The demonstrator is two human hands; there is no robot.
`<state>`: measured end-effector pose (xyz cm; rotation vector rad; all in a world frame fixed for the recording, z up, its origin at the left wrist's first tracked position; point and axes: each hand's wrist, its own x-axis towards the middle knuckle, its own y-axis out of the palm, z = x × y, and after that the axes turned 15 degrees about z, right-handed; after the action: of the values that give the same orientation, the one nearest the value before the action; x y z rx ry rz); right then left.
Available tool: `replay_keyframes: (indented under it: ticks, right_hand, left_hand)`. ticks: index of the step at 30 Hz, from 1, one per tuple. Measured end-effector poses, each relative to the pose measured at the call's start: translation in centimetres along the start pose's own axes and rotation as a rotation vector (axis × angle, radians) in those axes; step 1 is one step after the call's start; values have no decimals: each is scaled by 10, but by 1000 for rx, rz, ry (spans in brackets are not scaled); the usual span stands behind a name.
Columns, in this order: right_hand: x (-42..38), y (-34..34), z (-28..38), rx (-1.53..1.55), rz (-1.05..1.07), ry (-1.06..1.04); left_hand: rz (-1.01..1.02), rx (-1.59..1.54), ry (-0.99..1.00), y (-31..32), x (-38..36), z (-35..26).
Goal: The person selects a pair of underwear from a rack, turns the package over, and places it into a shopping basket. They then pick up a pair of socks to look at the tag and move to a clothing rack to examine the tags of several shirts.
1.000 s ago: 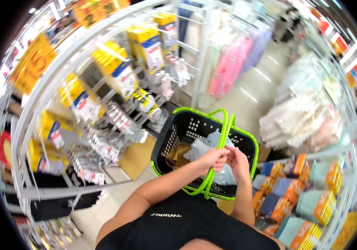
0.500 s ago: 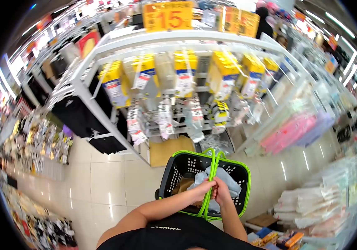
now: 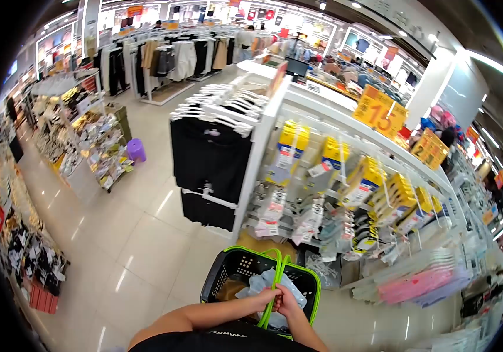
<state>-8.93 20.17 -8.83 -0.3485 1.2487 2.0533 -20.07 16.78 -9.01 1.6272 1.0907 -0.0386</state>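
Note:
A black shopping basket [image 3: 218, 271] with a bright green rim hangs in front of my body. My left hand [image 3: 265, 298] and my right hand [image 3: 287, 299] meet at its raised green handles [image 3: 279, 271], both closed around them. Inside the basket lie a crumpled pale grey-blue item [image 3: 257, 285], perhaps plastic or cloth, and a brown item [image 3: 231, 290]. My hands and forearms hide part of the contents.
Just beyond the basket stands a white display rack with yellow-topped packs [image 3: 365, 176] and socks [image 3: 308, 220]. Black garments [image 3: 211, 155] hang on its left end. Tiled floor [image 3: 140, 258] runs along the left, past a purple bin [image 3: 136, 150] and accessory stands [image 3: 99, 146].
The view has turned left, so the rack now sits further right and more aisle and clothing rails show. Both hands still hold the basket handles.

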Motion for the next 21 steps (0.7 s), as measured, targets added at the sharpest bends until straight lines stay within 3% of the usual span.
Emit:
replay_keyframes:
  ticks: [7, 13, 21]
  right_hand:
    - [79, 88, -11, -67, 20, 57]
    - [138, 183, -20, -363, 82, 178]
    - [223, 250, -49, -417, 225, 403]
  left_hand:
    - [-115, -40, 182, -81, -63, -38]
    - [-136, -127, 452, -136, -140, -60]
    - [-240, -256, 623, -200, -216, -84]
